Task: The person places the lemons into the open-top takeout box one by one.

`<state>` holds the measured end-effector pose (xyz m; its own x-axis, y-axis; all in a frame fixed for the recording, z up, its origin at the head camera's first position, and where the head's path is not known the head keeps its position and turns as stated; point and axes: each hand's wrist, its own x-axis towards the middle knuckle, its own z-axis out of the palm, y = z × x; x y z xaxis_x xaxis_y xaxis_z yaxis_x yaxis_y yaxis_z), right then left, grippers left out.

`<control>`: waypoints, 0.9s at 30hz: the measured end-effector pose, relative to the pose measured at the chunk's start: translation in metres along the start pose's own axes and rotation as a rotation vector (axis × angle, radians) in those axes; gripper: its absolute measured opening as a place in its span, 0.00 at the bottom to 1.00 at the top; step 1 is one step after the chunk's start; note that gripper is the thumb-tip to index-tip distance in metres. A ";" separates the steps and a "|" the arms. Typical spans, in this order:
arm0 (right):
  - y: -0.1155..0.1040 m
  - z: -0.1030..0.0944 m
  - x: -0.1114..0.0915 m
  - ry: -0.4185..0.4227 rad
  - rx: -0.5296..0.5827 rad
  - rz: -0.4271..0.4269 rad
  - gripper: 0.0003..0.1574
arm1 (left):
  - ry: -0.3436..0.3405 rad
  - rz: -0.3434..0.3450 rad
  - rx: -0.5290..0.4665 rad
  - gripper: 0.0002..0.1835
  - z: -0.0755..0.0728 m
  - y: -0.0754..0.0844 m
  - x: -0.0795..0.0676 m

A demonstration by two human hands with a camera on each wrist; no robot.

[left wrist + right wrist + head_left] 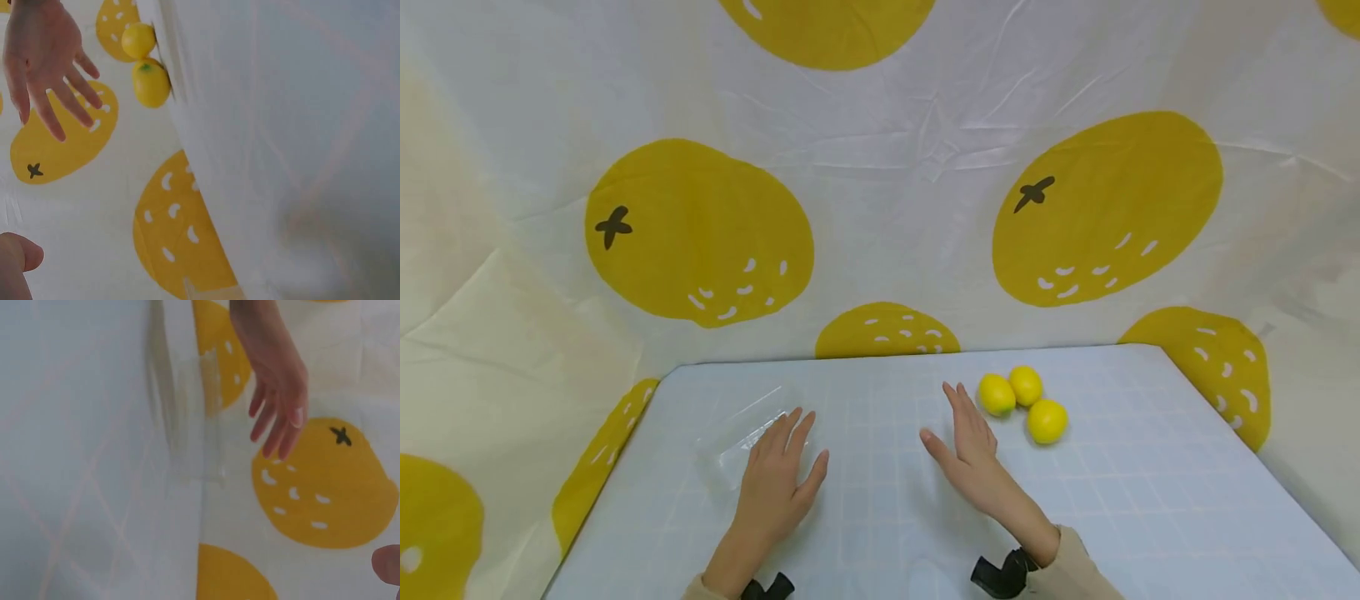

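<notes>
My left hand (775, 492) hovers over the table with straight, slightly spread fingers, holding nothing. Beyond and partly behind it lies a see-through plastic piece (737, 454), perhaps a tray or box; its exact kind is hard to make out. The right wrist view also catches this clear plastic (199, 425). To the right, my right hand (973, 467) is raised with its fingers extended and thumb apart, also holding nothing. Just past its fingertips sit three yellow lemons (1047, 421) in a cluster. Two lemons (151, 83) show in the left wrist view.
A pale blue checked cloth (880, 500) covers the table. White fabric with large yellow fruit prints (700, 233) hangs behind and at the sides, close to the table's back edge. Black straps with camera mounts (1003, 575) sit at the wrists.
</notes>
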<state>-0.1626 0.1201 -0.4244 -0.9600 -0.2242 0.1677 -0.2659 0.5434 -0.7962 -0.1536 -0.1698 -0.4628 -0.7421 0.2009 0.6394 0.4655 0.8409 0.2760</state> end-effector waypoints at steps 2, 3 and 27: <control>-0.003 0.005 0.004 -0.005 0.050 0.000 0.50 | 0.009 -0.020 -0.018 0.29 -0.006 -0.006 0.001; -0.005 0.007 0.006 -0.011 0.074 0.001 0.50 | 0.013 -0.034 -0.029 0.28 -0.010 -0.009 0.002; -0.008 0.117 0.058 -0.230 1.084 0.213 0.44 | 0.111 -0.855 -0.934 0.34 -0.056 -0.120 -0.002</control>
<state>-0.2058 0.0082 -0.4764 -0.9080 -0.4155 -0.0533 0.2249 -0.3761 -0.8989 -0.1810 -0.2995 -0.4568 -0.9493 -0.3098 0.0527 0.0556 -0.0008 0.9985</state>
